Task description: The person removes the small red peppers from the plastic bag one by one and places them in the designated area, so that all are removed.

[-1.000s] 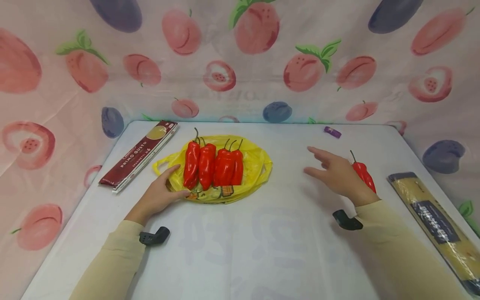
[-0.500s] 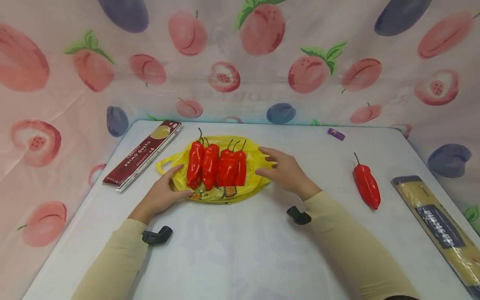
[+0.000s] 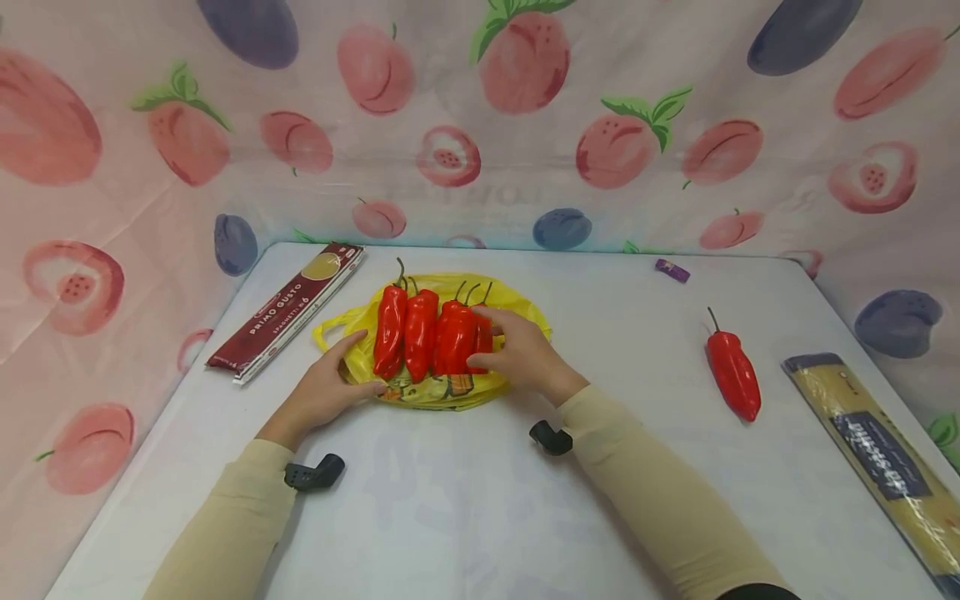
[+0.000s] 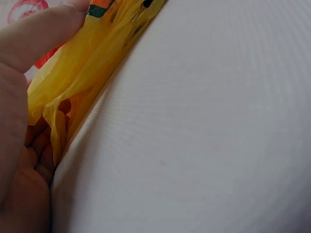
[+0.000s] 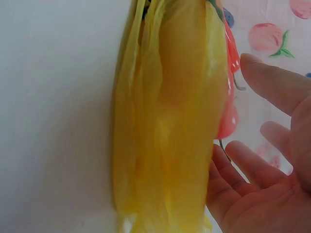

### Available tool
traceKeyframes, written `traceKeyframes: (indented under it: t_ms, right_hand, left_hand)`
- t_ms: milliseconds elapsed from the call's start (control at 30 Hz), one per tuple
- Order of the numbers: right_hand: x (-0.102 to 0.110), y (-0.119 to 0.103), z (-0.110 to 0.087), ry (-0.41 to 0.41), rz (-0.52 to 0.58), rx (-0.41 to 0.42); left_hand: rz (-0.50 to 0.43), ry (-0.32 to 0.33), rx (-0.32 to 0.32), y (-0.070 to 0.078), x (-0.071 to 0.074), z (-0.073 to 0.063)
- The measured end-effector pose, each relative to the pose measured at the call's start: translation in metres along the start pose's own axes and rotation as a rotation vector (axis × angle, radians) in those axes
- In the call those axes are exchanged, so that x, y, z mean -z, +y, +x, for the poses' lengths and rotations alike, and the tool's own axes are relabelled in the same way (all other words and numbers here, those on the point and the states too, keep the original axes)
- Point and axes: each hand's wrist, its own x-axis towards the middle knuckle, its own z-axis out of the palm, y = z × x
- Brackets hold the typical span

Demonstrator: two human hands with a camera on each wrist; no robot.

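Observation:
Several glossy red peppers [image 3: 421, 337] with dark stems lie side by side on a flattened yellow plastic bag [image 3: 519, 307] in the head view. My left hand [image 3: 322, 390] stays at the bag's left edge, thumb and fingers spread apart. In the left wrist view its thumb touches the yellow plastic [image 4: 73, 73], and the other fingers are partly hidden behind it. My right hand [image 3: 528, 352] is over the bag's right side, fingers spread around the rightmost pepper [image 3: 484, 333] and partly covering it. The right wrist view shows that hand [image 5: 272, 187] with loosely bent fingers beside the bag [image 5: 170, 121].
A single red pepper [image 3: 732, 375] lies to the right on the white table [image 3: 450, 517]. Beyond it is a clear pack of spaghetti [image 3: 873, 454]. A maroon spaghetti pack [image 3: 281, 312] lies at the left, and a small purple packet [image 3: 672, 270] near the back edge.
My right hand has moved left, from near the lone pepper to the right side of the bag and its rightmost pepper. The left hand keeps its place at the bag's left edge.

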Motion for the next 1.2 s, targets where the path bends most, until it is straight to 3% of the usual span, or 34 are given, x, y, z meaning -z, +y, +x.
traceKeyframes:
  t_ms: [533, 867, 1200]
  right_hand:
    - [-0.015, -0.009, 0.013, -0.015, -0.043, -0.079]
    - [-0.021, -0.016, 0.015, -0.005, -0.031, 0.003]
    - [-0.029, -0.025, 0.02, -0.076, -0.052, -0.044]
  left_hand:
    - [-0.005, 0.002, -0.003, 0.0, 0.0, 0.0]
    - [-0.007, 0.007, -0.011, 0.002, -0.001, -0.002]
    - [-0.001, 0.009, -0.007, 0.004, -0.001, -0.003]
